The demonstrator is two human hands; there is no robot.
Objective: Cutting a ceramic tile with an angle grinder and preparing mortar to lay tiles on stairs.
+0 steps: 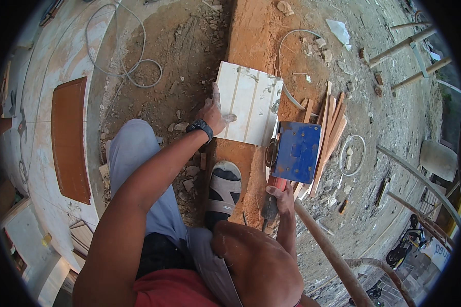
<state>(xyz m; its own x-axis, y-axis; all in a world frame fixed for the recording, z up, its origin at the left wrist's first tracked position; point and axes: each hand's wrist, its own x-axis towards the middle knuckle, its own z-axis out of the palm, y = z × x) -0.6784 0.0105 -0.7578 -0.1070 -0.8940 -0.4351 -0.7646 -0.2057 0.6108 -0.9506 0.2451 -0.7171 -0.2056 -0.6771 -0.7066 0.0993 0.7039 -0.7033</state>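
Note:
A white tile (248, 105) with tan lines and grey smears along its right side lies across a reddish-brown ledge. My left hand (213, 113), a black watch on its wrist, grips the tile's left edge, thumb over the top face and index finger along the edge. My right hand (283, 198) is wrapped round the red-and-grey body of a handheld disc cutter (295, 152). Its blue base plate faces up and its round disc shows at the plate's left side, near the tile's lower right corner. I cannot tell whether the disc touches the tile.
Thin wooden strips (329, 138) lie right of the cutter. A pale cable (140, 61) loops over the dirt at upper left. Rusty poles (333, 250) rise at right, with a motorcycle (407, 245) beyond. A brown panel (70, 139) lies at left. My sandalled foot (224, 189) stands below the tile.

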